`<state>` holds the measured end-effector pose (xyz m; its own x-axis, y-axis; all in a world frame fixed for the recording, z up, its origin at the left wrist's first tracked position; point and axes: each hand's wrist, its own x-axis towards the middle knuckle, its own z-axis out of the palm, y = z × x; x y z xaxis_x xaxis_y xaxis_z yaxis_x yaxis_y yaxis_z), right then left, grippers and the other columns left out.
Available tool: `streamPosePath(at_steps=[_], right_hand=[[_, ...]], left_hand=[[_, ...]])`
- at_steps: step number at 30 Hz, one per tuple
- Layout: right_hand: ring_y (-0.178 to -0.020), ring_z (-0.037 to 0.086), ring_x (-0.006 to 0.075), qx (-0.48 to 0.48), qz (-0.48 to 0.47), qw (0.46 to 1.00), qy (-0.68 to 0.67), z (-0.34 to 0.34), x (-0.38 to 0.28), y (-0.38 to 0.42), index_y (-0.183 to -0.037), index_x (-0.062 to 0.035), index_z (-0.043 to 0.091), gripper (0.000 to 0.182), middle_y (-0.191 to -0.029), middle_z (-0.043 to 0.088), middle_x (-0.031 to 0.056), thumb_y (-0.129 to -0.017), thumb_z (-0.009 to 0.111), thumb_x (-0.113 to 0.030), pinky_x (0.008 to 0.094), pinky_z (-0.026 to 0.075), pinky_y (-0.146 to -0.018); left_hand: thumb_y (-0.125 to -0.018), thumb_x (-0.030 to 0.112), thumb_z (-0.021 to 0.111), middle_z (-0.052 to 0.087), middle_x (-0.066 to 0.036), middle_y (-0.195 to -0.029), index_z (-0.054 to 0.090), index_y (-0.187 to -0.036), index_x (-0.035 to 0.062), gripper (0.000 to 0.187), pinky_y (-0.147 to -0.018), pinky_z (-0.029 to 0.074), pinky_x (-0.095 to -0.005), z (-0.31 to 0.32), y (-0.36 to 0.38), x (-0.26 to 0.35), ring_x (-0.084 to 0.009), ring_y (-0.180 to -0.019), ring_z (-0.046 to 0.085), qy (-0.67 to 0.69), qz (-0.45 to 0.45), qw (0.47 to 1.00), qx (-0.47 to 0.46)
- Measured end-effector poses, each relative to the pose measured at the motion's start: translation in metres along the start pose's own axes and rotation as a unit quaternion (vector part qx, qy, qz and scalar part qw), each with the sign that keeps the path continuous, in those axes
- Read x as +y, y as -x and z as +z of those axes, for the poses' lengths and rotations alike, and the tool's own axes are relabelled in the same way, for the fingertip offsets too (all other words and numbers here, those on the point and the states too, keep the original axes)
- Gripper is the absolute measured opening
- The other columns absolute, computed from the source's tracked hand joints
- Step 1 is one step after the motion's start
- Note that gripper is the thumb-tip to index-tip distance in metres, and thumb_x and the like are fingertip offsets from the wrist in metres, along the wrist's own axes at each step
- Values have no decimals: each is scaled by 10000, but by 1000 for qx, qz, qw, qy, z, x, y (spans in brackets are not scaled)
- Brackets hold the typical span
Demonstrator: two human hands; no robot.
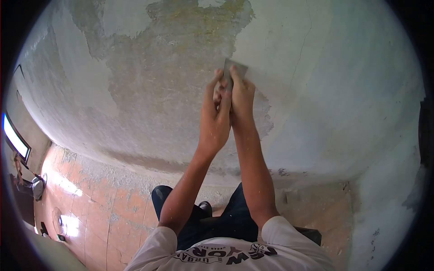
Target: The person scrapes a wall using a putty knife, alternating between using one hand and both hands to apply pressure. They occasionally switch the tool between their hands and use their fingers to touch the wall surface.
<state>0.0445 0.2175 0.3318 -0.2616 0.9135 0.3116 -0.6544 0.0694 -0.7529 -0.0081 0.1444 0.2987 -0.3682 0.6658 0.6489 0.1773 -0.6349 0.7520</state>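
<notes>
Against the wall [167,77], both my hands grip a flat grey scraper [228,68] with its blade angled upward. My right hand [242,97] is closed round it, with a finger lying along the blade. On the other side, my left hand [216,108] has its fingers curled at the scraper's left edge and lower part. The handle is mostly hidden by my fingers. Around the blade runs the ragged border between bare grey-brown plaster on the left and pale green paint [280,58] on the right.
Paint flakes and dust [117,178] lie along the wall's foot on the tiled floor [97,205]. At the far left are a bright window or screen [16,137] and a fan-like object [58,220]. A thin crack [300,54] runs down the painted wall.
</notes>
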Motion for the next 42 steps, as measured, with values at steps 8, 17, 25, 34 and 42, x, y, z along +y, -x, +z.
streamPosePath(at_steps=[8, 17, 25, 34, 42], right_hand=[[-568, 565, 139, -16, -32, 999, 4, 4, -5, -16, -1065, 52, 750, 423, -770, 625, 21, -1178, 596, -325, 326, 473, -499], [-591, 566, 128, 2, -14, 1000, 3, -17, 13, 2, -1074, 70, 749, 424, -781, 618, 13, -1180, 586, -306, 313, 499, -520], [-577, 567, 138, -1, -10, 1000, -4, -9, 4, 0, -1076, 68, 752, 432, -770, 616, 22, -1184, 597, -320, 320, 504, -512], [-582, 569, 140, -28, -36, 999, 10, 4, -21, -16, -1075, 72, 761, 426, -780, 631, 30, -1182, 602, -308, 340, 492, -511], [-586, 573, 141, -11, -51, 999, 16, 16, -35, -31, -1082, 78, 748, 410, -789, 642, 33, -1178, 599, -292, 334, 498, -518]], left_hand=[[-1213, 124, 520, 651, -47, -1059, 475, -1679, 23, 479, -675, 449, -260, 0, -12, 19, -56, -798, 503, 34, -66, 997, -7], [-1209, 150, 515, 601, 17, -858, 453, -1705, 64, 508, -487, 338, -243, 5, 11, -16, -8, -600, 427, 33, 12, 999, 18], [-1212, 138, 522, 670, -86, -1171, 496, -1652, -4, 463, -797, 532, -298, 2, 10, 5, -94, -892, 578, 27, -53, 998, -3], [-1209, 123, 527, 655, -6, -1021, 503, -1670, 54, 467, -567, 390, -247, 12, -17, 12, -24, -730, 472, 53, -4, 999, 13], [-1204, 143, 539, 611, 24, -907, 484, -1681, 65, 487, -542, 366, -248, 15, -35, 25, -17, -682, 454, 54, -6, 999, 1]])
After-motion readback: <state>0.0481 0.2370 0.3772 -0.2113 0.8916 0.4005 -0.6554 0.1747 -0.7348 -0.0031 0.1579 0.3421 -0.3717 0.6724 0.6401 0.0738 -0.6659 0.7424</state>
